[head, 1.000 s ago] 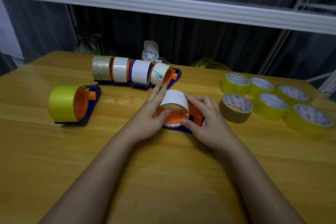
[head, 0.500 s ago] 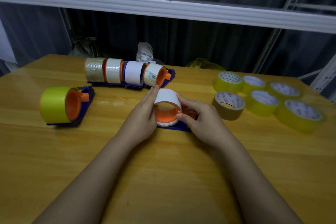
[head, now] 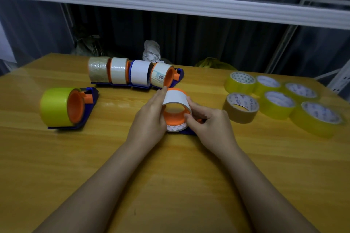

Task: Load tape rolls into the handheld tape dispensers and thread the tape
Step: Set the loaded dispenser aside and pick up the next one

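Seating the white tape roll (head: 175, 98) on its orange hub mid-desk, my left hand (head: 149, 119) presses flat-fingered while my right hand (head: 208, 126) pinches its rim; light, stiff, likely slick, best held by edges.

Both bare forearms reach forward and converge, the left hand (head: 149, 117) with straight fingers pressed flat against one side, the right hand (head: 210, 125) opposite with curled fingers and thumb pinching.
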`<state>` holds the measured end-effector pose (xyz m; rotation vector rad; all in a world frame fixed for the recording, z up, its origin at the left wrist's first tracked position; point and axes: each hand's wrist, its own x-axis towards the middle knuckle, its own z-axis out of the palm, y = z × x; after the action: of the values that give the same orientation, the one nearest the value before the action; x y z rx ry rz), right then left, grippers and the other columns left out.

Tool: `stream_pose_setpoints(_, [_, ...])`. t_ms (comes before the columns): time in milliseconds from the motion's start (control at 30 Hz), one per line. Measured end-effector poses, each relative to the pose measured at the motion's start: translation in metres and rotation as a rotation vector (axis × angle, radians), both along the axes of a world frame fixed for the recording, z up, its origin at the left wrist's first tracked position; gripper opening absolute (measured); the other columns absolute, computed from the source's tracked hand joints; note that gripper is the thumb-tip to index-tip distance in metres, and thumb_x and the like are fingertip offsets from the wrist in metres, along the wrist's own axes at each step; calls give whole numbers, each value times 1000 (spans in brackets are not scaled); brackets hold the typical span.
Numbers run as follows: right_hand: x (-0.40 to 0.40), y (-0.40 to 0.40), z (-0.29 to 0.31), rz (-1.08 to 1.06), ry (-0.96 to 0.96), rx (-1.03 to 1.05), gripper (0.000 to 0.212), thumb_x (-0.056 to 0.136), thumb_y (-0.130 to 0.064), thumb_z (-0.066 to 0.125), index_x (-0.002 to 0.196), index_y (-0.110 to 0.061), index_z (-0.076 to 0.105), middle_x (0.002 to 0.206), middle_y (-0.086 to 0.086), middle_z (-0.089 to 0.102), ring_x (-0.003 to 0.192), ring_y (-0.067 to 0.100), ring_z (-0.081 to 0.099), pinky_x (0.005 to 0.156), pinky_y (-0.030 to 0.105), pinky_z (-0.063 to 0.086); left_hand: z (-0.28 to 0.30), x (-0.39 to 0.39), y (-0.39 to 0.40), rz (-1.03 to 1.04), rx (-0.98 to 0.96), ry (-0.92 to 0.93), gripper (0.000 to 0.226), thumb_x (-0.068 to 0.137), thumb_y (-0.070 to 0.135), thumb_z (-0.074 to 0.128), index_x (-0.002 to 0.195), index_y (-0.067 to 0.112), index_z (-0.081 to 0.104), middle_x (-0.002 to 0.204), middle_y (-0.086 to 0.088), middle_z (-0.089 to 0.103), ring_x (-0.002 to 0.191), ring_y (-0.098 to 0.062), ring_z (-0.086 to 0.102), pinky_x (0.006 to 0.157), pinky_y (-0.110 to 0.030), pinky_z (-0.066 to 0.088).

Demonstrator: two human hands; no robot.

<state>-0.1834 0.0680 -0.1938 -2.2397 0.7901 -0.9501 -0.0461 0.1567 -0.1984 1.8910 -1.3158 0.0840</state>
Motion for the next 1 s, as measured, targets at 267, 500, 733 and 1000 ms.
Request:
stream_pose_setpoints(267, [-1, -10, -6, -87, 61, -82, 43, 96, -16, 53, 136, -31, 52, 108, 3, 71, 97, 14, 55, 108, 36, 34, 2, -2, -4, -136, 35, 235, 64, 92, 50, 44, 147, 24, 26, 145, 7, 36, 129, -8, 37, 102, -25, 36])
stream_pose_setpoints(500, [-2, -13, -1, -31, -131, -60, 34, 95, -6, 53, 122, -23, 65, 105, -16, 66, 108, 2, 53, 121, 35, 10, 26, -17, 2, -252, -63, 881, 28, 95, 47, 39, 96, 31, 62, 93, 12, 66, 92, -8, 62, 82, -24, 48])
stream_pose_setpoints(733, [0, 2, 8, 157, -407, 284, 44, 91, -32, 46, 135, -28, 49, 134, -3, 55, 126, 3, 48, 102, 19, 40, 24, -21, 2, -292, -288, 807, 23, 99, 36, 38, 101, 32, 61, 92, 13, 70, 87, 1, 64, 74, -16, 50])
stream_pose_setpoints(1000, [10, 9, 10, 273, -357, 838, 76, 73, -80, 45, 131, -31, 45, 114, 5, 65, 93, 20, 69, 78, 43, 58, 12, -37, 1, -374, -350, 378, 24, 101, 33, 35, 101, 19, 55, 83, 11, 58, 74, -3, 58, 61, -20, 46])
